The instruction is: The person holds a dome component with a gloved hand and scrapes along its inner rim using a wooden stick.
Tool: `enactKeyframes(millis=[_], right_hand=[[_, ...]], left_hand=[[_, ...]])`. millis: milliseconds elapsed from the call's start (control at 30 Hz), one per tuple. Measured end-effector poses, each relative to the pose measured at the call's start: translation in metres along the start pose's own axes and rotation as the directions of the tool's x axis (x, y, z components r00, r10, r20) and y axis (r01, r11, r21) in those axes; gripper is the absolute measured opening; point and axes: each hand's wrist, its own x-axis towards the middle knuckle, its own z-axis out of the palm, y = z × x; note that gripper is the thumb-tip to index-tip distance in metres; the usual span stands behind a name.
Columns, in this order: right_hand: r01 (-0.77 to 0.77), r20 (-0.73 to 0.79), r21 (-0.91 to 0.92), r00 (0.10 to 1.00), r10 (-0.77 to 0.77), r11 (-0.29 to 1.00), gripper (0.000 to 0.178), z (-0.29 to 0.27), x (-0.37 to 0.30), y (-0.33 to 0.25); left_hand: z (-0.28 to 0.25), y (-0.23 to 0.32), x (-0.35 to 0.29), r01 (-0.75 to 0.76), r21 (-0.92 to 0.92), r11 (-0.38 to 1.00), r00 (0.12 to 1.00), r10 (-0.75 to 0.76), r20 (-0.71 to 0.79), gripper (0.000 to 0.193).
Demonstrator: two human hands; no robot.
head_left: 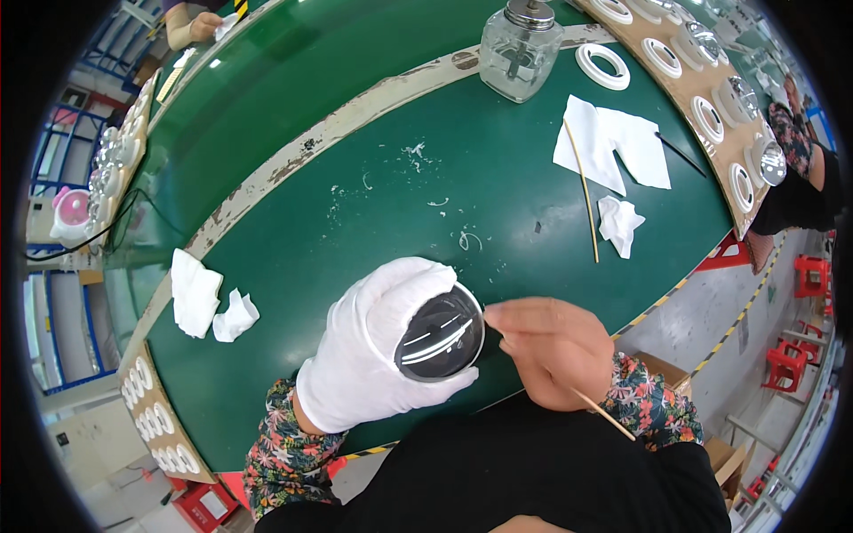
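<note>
My left hand (355, 351), in a white glove, is closed around a round, shiny glass cover (442, 342) with a pale rim, which looks dark inside. My bare right hand (555, 355) pinches a thin wooden stick (606, 416); its back end sticks out below the palm toward my body. The fingertips of that hand are at the cover's right rim. Whether they touch it I cannot tell, and the stick's front end is hidden. White shavings (471, 240) lie on the green table (355, 231) just beyond the cover.
A glass jar with a metal top (522, 53) stands far right of centre, beside a white ring (602, 67). White cloths (613, 142), a second wooden stick (582, 191) and a black stick (681, 154) lie right. Boards of rings and glass domes (711, 115) line the edge. More cloths (195, 291) lie left.
</note>
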Motion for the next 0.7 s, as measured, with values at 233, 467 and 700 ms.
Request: enactKeyframes(millis=[233, 467, 700], right_hand=[[-0.027, -0.060, 0.023, 0.998, 0.028, 0.999, 0.021, 0.005, 0.000, 0.004], [-0.014, -0.058, 0.005, 0.998, 0.014, 1.000, 0.022, 0.003, -0.004, 0.001], [0.042, -0.023, 0.002, 0.999, -0.042, 0.999, 0.024, 0.005, -0.015, -0.002]], left_hand=[[-0.001, -0.002, -0.002, -0.001, -0.005, 1.000, 0.999, 0.001, 0.034, 0.077], [0.012, 0.013, -0.013, 0.063, 0.331, 0.941, 0.995, -0.033, -0.096, 0.091], [0.006, 0.002, -0.006, -0.033, 0.122, 0.992, 0.998, 0.039, -0.049, 0.081]])
